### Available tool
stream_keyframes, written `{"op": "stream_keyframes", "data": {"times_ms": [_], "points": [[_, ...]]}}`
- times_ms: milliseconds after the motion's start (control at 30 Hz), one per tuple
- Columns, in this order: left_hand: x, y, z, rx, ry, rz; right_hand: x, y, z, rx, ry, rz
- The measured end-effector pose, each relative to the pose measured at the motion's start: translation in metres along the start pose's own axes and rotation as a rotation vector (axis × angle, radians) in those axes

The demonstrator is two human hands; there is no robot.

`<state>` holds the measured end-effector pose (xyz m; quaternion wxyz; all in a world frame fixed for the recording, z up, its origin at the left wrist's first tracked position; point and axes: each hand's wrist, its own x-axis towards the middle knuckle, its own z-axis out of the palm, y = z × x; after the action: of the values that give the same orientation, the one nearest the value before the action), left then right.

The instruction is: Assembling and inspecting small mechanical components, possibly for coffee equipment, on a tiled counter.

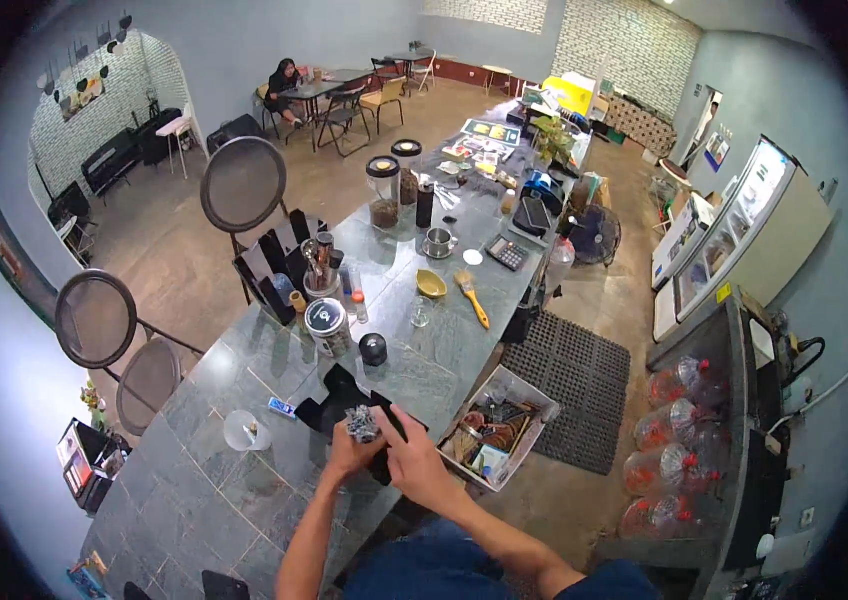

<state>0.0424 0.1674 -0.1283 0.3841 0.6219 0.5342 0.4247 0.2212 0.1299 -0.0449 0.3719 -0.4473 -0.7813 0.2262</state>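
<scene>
My left hand [348,455] is closed around a grey-and-white speckled bundle [363,424] of small pieces, too fine to make out one by one. Against the right side of that bundle lies my right hand [416,462], its visible fingers stretched and apart; the rest of it is hidden underneath. Just beyond and below both hands, a black box-like thing [341,382] with flaps spread rests on the counter. A blue-and-white small packet [282,407] and a translucent cup [247,431] are to the left of it.
The grey tiled counter [199,490] carries a lidded tub [329,325], a black dome [373,348], a yellow bowl [431,283], a brush [471,300], a metal cup [438,242] and a calculator [507,253]. A crate of odds and ends [541,410] stands to the right. Someone [287,92] sits far back.
</scene>
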Motion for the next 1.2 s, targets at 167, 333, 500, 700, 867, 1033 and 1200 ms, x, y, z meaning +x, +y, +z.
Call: {"op": "stream_keyframes", "data": {"times_ms": [167,333,500,700,867,1033,1200], "points": [[-0.002,0.016,0.004,-0.227,0.082,-0.107,-0.015,0.035,-0.018,0.123,0.281,0.135],[-0.001,0.014,0.000,0.019,0.059,-0.027,-0.098,0.211,0.017,0.346,0.434,0.879],[0.016,0.051,0.007,0.141,0.086,-0.158,-0.200,0.414,0.057,0.481,0.515,1.253],[0.019,0.041,0.013,0.112,0.060,-0.298,-0.260,0.625,0.071,0.458,0.629,1.402],[0.008,0.037,0.014,0.247,0.098,-0.329,-0.233,0.689,0.165,0.656,0.978,1.470],[0.009,0.025,0.009,0.055,0.090,-0.239,-0.283,0.809,0.057,0.216,0.879,1.595],[0.017,0.042,0.012,0.196,0.111,-0.280,-0.211,0.660,0.119,0.787,1.252,1.399]]}}
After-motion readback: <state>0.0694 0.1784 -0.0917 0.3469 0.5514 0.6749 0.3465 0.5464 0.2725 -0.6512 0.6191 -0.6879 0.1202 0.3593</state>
